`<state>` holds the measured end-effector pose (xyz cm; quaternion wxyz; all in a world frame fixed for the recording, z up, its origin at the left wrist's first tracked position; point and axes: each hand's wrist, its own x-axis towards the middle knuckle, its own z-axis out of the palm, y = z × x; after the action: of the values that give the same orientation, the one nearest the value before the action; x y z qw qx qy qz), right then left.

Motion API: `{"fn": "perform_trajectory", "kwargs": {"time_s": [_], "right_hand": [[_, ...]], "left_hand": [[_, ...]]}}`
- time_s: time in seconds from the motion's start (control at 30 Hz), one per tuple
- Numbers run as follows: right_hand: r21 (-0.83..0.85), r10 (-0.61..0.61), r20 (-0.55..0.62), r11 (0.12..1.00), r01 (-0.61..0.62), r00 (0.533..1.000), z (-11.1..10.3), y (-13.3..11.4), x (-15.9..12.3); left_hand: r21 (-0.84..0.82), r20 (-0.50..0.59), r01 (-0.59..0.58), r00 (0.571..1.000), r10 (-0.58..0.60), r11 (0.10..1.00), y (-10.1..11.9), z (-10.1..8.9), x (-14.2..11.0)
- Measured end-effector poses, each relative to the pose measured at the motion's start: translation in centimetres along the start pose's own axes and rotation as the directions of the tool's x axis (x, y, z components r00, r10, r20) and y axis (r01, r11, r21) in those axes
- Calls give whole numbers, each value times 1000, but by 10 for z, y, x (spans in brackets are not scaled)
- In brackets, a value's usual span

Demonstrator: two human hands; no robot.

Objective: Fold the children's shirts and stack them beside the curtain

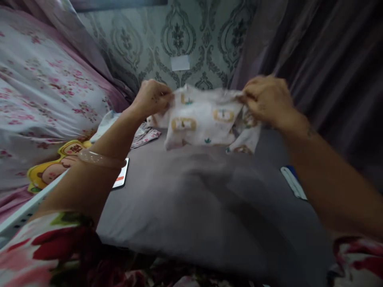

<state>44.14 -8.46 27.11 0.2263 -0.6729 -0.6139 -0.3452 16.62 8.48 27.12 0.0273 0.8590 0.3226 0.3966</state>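
Note:
A small white garment (203,119) with yellow and teal printed shapes hangs stretched between my two hands, above a grey sheet (191,199). My left hand (154,97) pinches its left top edge, fingers closed on the cloth. My right hand (266,99) grips the right top edge the same way. The garment's lower part droops and touches the grey sheet. A pale bangle sits on my left wrist. The picture is a little blurred around the hands.
A phone (121,177) lies on the sheet under my left forearm. More folded cloth (143,135) lies at the back left. A floral-covered bedding mound (44,99) rises on the left, a yellow cartoon toy (56,165) beside it. A white and blue object (293,181) lies at right. Dark curtain (329,59) hangs right.

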Motion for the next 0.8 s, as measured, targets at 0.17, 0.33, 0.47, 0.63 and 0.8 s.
{"fn": "perform_trajectory", "kwargs": {"time_s": [0.17,0.33,0.47,0.63,0.8], "right_hand": [[38,94,-70,995,-92,993,14,5,0],[103,133,23,985,-135,991,31,21,-2],[203,112,62,972,-122,992,39,30,-5],[352,156,121,917,-190,980,28,30,-11],[633,-101,580,680,-370,808,-12,34,-20]], "left_hand": [[39,-196,-44,979,51,998,-6,18,5],[-78,-98,22,995,-30,997,-11,32,7],[-87,-120,32,992,-42,996,-11,39,8],[-125,-114,58,991,-72,990,-6,37,5],[-457,392,190,920,4,869,-5,9,-7]]}}
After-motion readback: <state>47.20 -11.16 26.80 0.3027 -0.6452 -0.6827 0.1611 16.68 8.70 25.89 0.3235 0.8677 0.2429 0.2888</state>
